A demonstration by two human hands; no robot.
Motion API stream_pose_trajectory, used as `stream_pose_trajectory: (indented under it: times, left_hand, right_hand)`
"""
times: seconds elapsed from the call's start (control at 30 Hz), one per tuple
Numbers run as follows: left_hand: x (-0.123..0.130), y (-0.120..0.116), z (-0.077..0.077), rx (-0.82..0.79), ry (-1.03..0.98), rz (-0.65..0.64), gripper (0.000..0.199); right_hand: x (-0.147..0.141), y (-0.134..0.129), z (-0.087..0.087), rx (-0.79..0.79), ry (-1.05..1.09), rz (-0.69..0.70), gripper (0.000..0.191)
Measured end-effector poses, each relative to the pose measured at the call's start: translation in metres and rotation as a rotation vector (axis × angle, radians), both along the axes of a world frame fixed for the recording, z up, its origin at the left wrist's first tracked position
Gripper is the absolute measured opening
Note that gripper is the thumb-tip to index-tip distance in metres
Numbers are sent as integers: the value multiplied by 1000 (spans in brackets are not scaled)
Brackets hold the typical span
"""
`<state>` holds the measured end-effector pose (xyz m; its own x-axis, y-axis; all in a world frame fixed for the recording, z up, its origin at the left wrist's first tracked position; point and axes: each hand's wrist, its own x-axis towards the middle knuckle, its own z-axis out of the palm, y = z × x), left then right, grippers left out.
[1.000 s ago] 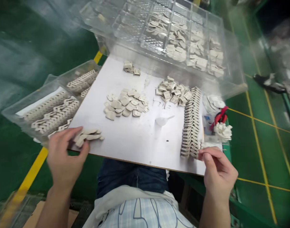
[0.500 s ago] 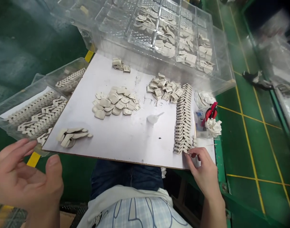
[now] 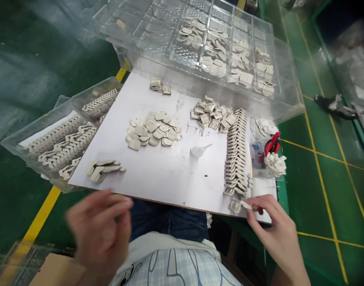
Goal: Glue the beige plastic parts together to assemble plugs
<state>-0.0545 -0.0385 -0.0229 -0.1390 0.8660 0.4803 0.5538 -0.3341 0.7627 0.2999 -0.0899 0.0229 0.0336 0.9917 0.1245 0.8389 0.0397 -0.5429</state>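
Note:
My right hand pinches one end of a small beige plastic clip-like part between thumb and fingers, at the board's front right. That part is slightly blurred and lies just below a long stacked row of similar beige parts. My left hand is blurred by motion in front of the board's front edge, fingers loosely bent, with nothing visible in it. Beyond it, a few assembled beige parts lie at the board's left corner. A pile of flat rounded pieces and a pile of small square pieces lie farther back.
A white board holds a small white dropper bottle. Behind it stands a clear compartment box of beige pieces. Clear trays of stacked parts sit left. Red-handled cutters and crumpled white tissue are at right.
My left hand has swung right and turned, from beyond the board's left corner to its front edge. My right hand has drawn a beige part away from the row's near end.

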Motion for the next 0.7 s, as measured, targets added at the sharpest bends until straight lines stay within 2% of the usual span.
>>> stream_pose_trajectory:
  times: [0.03,0.07,0.1,0.13,0.17,0.23,0.27,0.33,0.4,0.47,0.6,0.7]
  left_hand:
    - [13,-2,7,-9,-14,-128,30]
    - [26,-4,12,-90,-79,-285,29]
    - [40,-5,16,-186,-221,-426,25]
    - [53,-5,19,-349,-365,-538,22]
    - [64,-4,19,-485,-508,-622,24]
    - [79,-1,18,-726,-778,-752,42]
    - [84,1,17,-851,-911,-777,51]
    - [85,5,16,-1062,-1153,-738,62]
    - [82,8,16,-1151,-1341,-642,67]
    - [78,10,15,-1142,-1453,-586,67]
    - [73,12,11,-1122,-1558,-594,61]
    - [72,14,8,-1071,-1626,-549,54]
  right_hand:
    - [-4,0,4,30,61,3,13]
    - [-10,1,7,73,132,12,13]
    - [-18,5,8,124,199,33,15]
    - [-28,9,8,174,252,71,18]
    - [-40,16,7,213,282,124,21]
    - [-65,31,4,260,277,259,26]
    - [-77,38,2,276,260,327,28]
    - [-96,52,0,313,243,431,31]
    - [-108,62,-2,351,248,489,31]
    - [-113,69,-4,384,249,515,31]
    - [-119,77,-7,416,229,533,29]
    - [-120,78,-12,392,201,540,31]
